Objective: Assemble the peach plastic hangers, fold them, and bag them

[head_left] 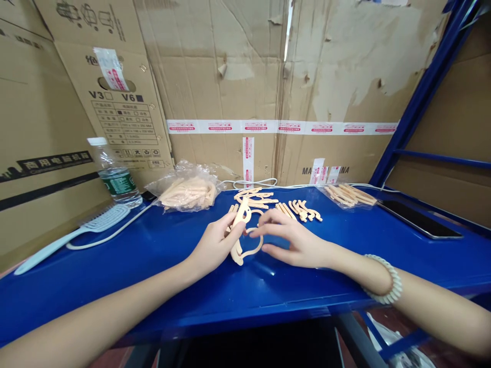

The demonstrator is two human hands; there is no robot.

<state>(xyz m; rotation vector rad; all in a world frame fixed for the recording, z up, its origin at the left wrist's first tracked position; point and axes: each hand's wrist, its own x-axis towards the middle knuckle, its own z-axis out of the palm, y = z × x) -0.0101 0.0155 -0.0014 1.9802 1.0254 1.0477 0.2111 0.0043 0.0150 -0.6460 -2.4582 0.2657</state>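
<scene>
The left hand (215, 236) pinches a tan piece (240, 213) between thumb and fingers above the middle of the surface (172, 286), apparently to steady it and leave its opening exposed. The right hand (297, 240) has its fingers parted and bent beside a curved strip (252, 252); contact cannot be confirmed. The held piece's long axis runs near to far, inclined slightly right, with the end bearing the opening pointing far. Small hooks (305, 209) and loose pieces (266, 201) lie grouped beyond the hands, presumably for easy reach
</scene>
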